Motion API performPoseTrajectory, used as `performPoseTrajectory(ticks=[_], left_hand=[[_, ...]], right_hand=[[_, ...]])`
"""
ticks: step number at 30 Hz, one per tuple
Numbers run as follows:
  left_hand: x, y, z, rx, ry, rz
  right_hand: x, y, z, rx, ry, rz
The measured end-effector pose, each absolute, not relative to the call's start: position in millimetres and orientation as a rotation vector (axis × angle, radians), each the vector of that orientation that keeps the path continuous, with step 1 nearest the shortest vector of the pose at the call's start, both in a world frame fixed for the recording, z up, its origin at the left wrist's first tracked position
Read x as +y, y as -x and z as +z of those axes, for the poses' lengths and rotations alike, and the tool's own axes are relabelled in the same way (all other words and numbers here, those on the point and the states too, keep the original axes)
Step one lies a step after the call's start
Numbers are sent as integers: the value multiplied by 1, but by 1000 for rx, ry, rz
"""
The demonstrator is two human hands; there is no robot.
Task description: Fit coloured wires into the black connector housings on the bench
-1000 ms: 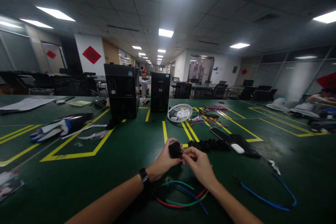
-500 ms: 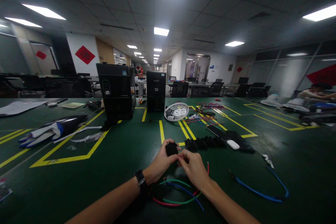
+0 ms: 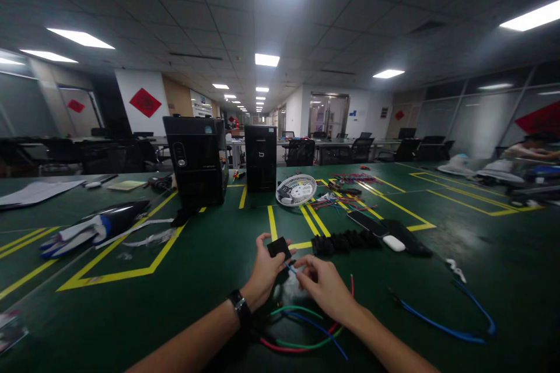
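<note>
Left hand (image 3: 263,271) raised off the green table (image 3: 210,256), fingers curled, gripping small black plastic block (image 3: 279,247); right hand (image 3: 324,287) pinching thin blue wire (image 3: 289,268) just beside it.

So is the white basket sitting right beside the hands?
No, the white basket sits far back by the black tower, well beyond both hands.

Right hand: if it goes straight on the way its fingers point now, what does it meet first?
Probably the small black block held in the left hand. The right hand pinches a blue wire pointing at it; depth is unclear.
</note>
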State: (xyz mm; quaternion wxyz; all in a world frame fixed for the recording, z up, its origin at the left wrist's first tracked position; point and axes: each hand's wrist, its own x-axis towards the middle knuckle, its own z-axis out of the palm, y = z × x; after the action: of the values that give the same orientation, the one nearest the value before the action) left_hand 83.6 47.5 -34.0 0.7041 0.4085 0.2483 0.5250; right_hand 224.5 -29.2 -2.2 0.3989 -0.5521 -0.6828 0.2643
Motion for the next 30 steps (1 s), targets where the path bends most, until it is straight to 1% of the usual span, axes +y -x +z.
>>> performPoseTrajectory(ticks=[5, 10, 20, 30], left_hand=[[48, -85, -32, 609, -991, 1203], [48, -81, -23, 568, -965, 1183], [51, -78, -24, 717, -1150, 1318], [50, -80, -27, 960, -1302, 1472]], right_hand=[[-34, -222, -2, -1816, 1481, 517], [-35, -229, -2, -1952, 1570, 354], [-41, -218, 1, -2020, 1446, 453], [-41, -218, -3, -2048, 1507, 313]])
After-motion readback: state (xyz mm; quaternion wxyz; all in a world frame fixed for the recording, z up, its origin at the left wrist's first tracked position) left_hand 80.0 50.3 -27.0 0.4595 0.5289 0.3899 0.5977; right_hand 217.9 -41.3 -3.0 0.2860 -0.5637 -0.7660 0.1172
